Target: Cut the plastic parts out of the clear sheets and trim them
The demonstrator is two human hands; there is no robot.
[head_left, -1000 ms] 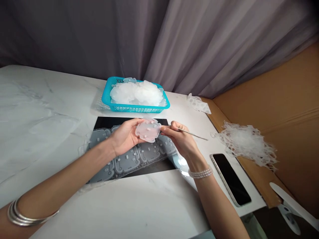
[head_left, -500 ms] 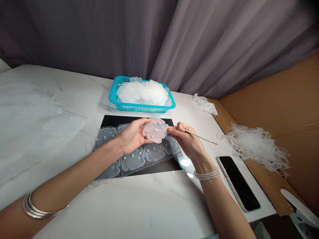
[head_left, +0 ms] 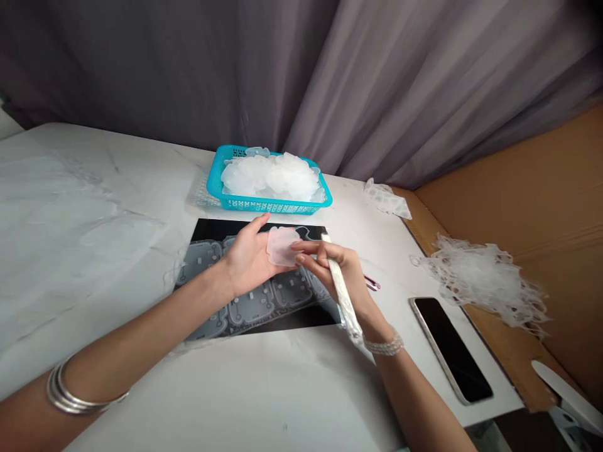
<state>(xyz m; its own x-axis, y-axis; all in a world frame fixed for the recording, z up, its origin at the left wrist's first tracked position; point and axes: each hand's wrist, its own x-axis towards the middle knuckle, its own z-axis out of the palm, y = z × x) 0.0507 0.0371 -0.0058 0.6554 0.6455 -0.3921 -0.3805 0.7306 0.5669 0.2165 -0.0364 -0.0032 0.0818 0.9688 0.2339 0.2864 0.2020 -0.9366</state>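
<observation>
A thin, frosted, translucent piece with a wavy outline [head_left: 283, 246] lies against the fingers of my left hand [head_left: 254, 258]. That hand is open, palm up, its thumb standing away from the piece. My right hand [head_left: 342, 270] is closed, pinching the right edge of the piece between thumb and fingertips. A slim stick wrapped in white [head_left: 343, 295] is also held in the right hand and slants down toward the wrist. Under both hands is a clear moulded sheet [head_left: 252, 304] of rounded-square shapes with raised knobs, on a black mat [head_left: 301, 317].
A blue basket [head_left: 214, 179] heaped with similar frosted pieces stands at the back. Tangled clear trimmings [head_left: 480, 276] lie at the right by a cardboard panel [head_left: 532, 207]. A phone [head_left: 452, 348] rests nearer. Translucent sheets [head_left: 61, 232] spread at the left. A shiny pinkish end [head_left: 372, 284] shows behind my right hand.
The piece has turned so its smooth face shows rather than the knobbed one. My left thumb has lifted off it. The stick has swung from pointing right to slanting toward me.
</observation>
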